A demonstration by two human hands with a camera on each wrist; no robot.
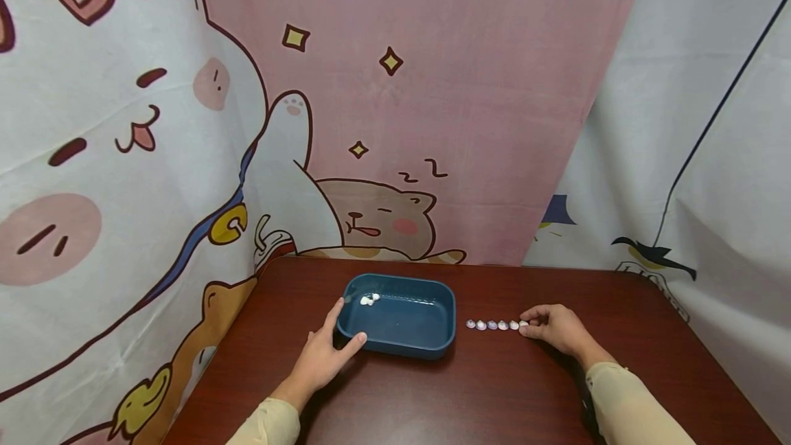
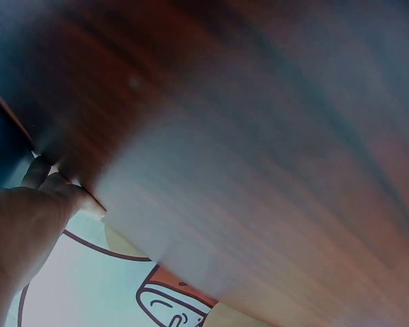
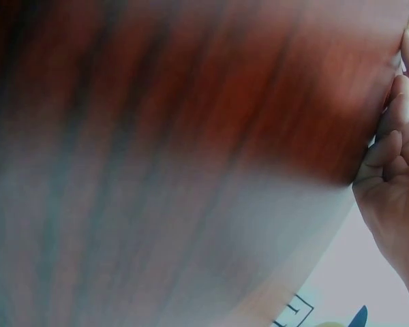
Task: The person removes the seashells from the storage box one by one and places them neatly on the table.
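Note:
A blue rectangular plastic basin (image 1: 395, 325) stands on the table, with several small white shells (image 1: 369, 299) lying together in its far left part. Spread around the basin's left end, my left hand (image 1: 320, 356) touches the rim with its thumb and fingers. To the right of the basin, a straight row of small whitish-purple shells (image 1: 491, 325) runs sideways on the tabletop. At the right end of that row, my right hand (image 1: 559, 328) pinches a shell (image 1: 524, 323) between thumb and fingers, low on the table. The wrist views show both hands only at their edges.
The dark red-brown wooden table (image 1: 395, 404) reaches back to a printed cloth (image 1: 482, 88) with cartoon animals, which hangs behind and along the sides. A dark object, partly hidden, lies beneath the right forearm.

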